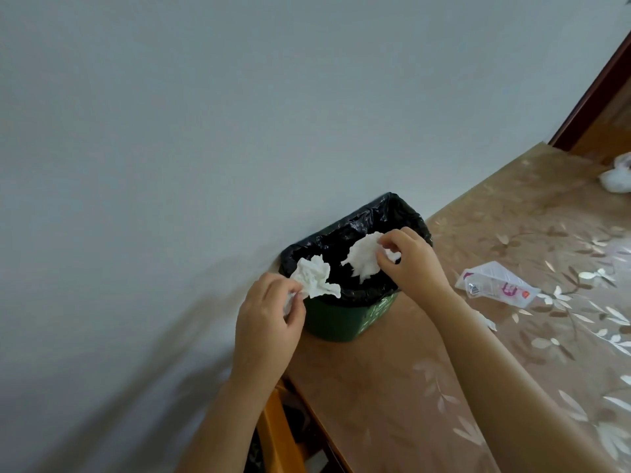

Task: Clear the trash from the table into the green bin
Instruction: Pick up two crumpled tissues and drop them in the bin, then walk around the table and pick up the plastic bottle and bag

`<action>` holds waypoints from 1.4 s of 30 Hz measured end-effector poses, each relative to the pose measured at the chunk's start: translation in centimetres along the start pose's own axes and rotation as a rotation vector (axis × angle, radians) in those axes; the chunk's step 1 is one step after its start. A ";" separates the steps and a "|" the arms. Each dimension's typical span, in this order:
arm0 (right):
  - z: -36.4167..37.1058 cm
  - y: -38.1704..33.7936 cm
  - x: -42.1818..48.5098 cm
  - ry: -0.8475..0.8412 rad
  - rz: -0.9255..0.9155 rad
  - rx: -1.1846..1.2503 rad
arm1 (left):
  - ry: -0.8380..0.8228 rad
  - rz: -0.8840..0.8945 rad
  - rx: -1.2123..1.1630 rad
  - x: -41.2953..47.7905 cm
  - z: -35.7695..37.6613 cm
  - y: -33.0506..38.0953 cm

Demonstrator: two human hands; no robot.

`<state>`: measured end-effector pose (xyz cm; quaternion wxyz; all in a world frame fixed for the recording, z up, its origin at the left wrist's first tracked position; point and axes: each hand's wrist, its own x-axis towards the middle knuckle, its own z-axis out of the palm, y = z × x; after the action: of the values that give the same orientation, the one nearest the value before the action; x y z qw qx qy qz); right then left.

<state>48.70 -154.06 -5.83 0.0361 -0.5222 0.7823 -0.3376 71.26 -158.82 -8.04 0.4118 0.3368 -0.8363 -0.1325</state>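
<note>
The green bin (341,322), lined with a black bag (375,216), stands on the table's left corner against the wall. My left hand (269,322) pinches a crumpled white tissue (316,278) over the bin's near-left rim. My right hand (413,264) grips a second white tissue (363,259) above the bin's opening. On the table to the right lies a clear plastic wrapper (495,285) with pink print. A small white scrap (486,320) shows beside my right forearm.
The table (392,387) has a brown floral cover. A white crumpled plastic bag (619,177) lies at its far right edge. A grey wall (170,131) fills the left. A wooden chair part (283,435) sits below the table's left edge.
</note>
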 end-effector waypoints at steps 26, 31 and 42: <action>-2.0 2.0 -11.2 0.189 0.115 -0.182 | -0.159 0.197 0.055 0.5 4.5 4.9; -2.8 4.1 -17.6 0.192 0.238 -0.252 | -0.439 0.257 -0.010 -5.2 6.5 8.5; -8.5 6.8 -36.6 0.296 0.641 -0.420 | -0.753 0.475 -0.133 -14.3 9.3 18.5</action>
<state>56.34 -117.58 -14.00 -0.0806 -0.1937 0.9541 -0.2137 61.79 -136.11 -13.20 0.1186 0.0364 -0.9717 -0.2010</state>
